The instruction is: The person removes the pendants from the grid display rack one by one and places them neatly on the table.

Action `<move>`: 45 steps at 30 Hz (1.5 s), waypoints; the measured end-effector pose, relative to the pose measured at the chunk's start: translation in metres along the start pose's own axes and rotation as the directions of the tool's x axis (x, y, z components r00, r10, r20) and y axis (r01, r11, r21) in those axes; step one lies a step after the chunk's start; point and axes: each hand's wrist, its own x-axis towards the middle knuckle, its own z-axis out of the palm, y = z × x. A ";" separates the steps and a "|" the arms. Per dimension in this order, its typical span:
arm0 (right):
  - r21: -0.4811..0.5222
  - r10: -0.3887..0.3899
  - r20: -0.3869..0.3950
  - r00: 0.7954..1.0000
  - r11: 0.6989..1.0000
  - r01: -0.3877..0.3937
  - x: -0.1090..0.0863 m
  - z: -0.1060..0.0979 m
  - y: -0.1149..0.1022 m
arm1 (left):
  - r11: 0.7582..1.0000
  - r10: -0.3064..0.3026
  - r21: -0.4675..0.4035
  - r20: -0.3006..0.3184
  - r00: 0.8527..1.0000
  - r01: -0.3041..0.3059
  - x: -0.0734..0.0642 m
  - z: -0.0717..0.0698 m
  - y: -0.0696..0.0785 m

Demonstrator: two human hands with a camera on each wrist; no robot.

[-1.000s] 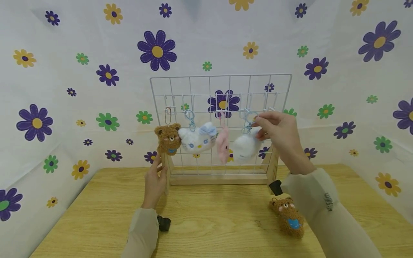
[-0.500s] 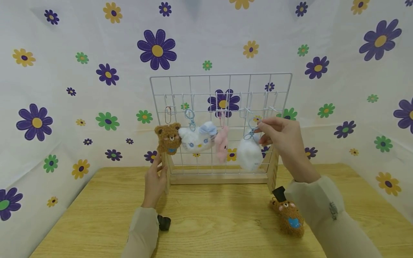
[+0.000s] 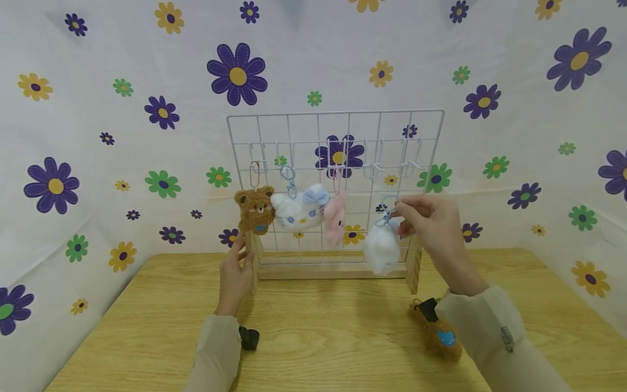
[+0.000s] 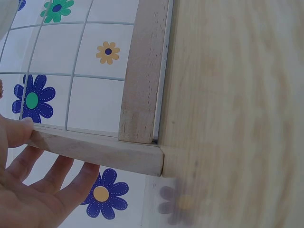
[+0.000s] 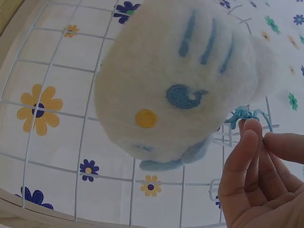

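Note:
My right hand (image 3: 436, 226) pinches the light blue ring of a white cat plush keychain (image 3: 382, 249), which dangles in front of the wire grid rack (image 3: 289, 116). In the right wrist view, the keychain's plush head (image 5: 166, 61) shows a yellow nose, blue eye and blue whiskers; the thumb and fingers (image 5: 249, 152) meet at the blue ring. My left hand (image 3: 236, 283) grips the rack's left wooden upright (image 4: 104, 154), thumb on one side and fingers on the other. Near it hang a brown bear plush (image 3: 256, 211), another white cat plush (image 3: 296, 213) and a pink plush (image 3: 335, 219).
Two white hooks, one on the right (image 3: 415, 164) and one beside it (image 3: 374, 166), hold nothing. On the wooden table (image 3: 318, 337), another brown bear plush (image 3: 436, 343) lies at front right, partly covered by the black wrist strap piece (image 3: 428, 309). A flowered cloth (image 3: 303, 43) stands behind.
My right hand has moved down and slightly right, bringing the white cat keychain away from its hook. The plush has turned as it dangles. My left hand stays on the upright.

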 end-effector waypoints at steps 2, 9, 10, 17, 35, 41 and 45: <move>-0.018 -0.015 -0.008 1.000 1.000 0.015 -0.001 0.000 0.001 | 1.000 0.007 0.003 -0.001 1.000 -0.007 0.000 0.000 -0.001; -0.075 -0.047 -0.020 0.999 0.996 0.046 -0.003 -0.003 0.007 | 1.000 -0.009 0.009 0.001 1.000 0.009 0.000 0.000 -0.001; -0.090 -0.053 -0.023 0.998 0.995 0.050 -0.004 -0.004 0.007 | 1.000 -0.011 0.009 0.001 1.000 0.011 0.000 0.000 0.000; -0.171 -0.067 -0.026 0.997 0.983 0.062 -0.004 -0.007 0.011 | 1.000 0.014 0.005 -0.002 1.000 -0.014 0.001 0.000 0.000; -0.242 -0.064 0.041 0.997 0.968 0.072 -0.016 -0.009 0.028 | 1.000 -0.022 -0.017 0.012 1.000 0.022 0.000 -0.001 -0.001; -0.230 -0.037 0.042 0.998 0.972 0.045 -0.023 -0.009 0.033 | 1.000 -0.018 -0.010 0.011 1.000 0.018 0.000 -0.001 -0.001; -0.245 -0.044 0.044 0.998 0.968 0.054 -0.028 -0.009 0.036 | 1.000 -0.021 -0.011 0.012 1.000 0.021 -0.001 -0.001 -0.001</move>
